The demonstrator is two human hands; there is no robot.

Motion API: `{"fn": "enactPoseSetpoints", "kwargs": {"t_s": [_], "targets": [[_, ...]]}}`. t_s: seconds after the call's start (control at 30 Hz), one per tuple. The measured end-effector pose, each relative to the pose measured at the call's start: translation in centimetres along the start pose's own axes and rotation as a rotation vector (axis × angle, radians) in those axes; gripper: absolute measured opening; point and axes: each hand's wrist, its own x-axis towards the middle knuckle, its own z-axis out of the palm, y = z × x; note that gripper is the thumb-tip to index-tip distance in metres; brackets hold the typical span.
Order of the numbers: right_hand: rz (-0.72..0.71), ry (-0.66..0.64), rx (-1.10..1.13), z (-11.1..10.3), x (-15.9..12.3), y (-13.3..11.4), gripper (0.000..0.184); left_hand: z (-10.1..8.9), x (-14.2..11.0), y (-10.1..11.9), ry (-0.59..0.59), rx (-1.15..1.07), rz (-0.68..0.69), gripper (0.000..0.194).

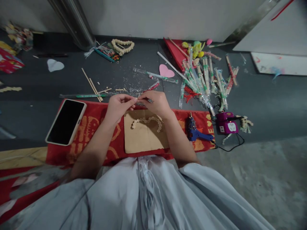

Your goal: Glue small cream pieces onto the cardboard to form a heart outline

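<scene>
hands: the left hand and right hand meet near the card's top edge, fingertips pinched narrow on what seems a tiny pale bit.
knobbly strip: the pale, curved strip lies on the brown card, over the red cloth.
clear wrappers: bunched on the dark table, the wrappers have wooden sticks inside.
blue glue gun: the glue gun rests on the cloth's right part.
hidden: fingers cover most of the bit.
cut off: the red patterned item leaves the left edge; its contents are unclear.
</scene>
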Motion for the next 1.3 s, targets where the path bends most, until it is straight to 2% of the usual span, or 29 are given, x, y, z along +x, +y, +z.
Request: {"fn": "enactPoseSetpoints", "kwargs": {"t_s": [0.17,0.4,0.73,0.83,0.93,1.07,1.2,1.3], "targets": [[-0.004,-0.011,-0.028,0.0,0.0,-0.1,0.018,0.0,0.3,-0.4,0.032,-0.034,-0.031,0.022],[-0.052,0.121,0.052,-0.3,-0.3,0.5,0.013,-0.3,0.6,-0.5,0.074,-0.108,-0.044,0.028],[0.202,0.248,-0.019,-1.5,-0.3,2.4,0.005,-0.4,1.0,-0.9,0.077,-0.195,-0.063,0.024],[0.23,0.261,0.0,-1.4,-0.3,2.9,0.007,-0.4,1.1,-1.2,0.064,-0.207,0.036,0.028],[0.159,0.181,0.09,-1.0,-0.3,2.9,0.014,-0.3,1.1,-1.6,0.098,-0.129,0.212,0.026],[0.063,0.101,0.092,-0.5,-0.3,2.3,0.027,-0.2,0.9,-2.2,0.155,0.092,0.463,0.023],[0.065,0.143,-0.033,-0.7,-0.3,1.7,0.021,-0.2,0.5,-2.8,0.147,0.331,0.638,0.028],[-0.006,0.131,0.013,-0.9,-0.3,1.1,0.02,-0.4,0.3,-3.0,0.138,0.483,0.713,0.029]]}}
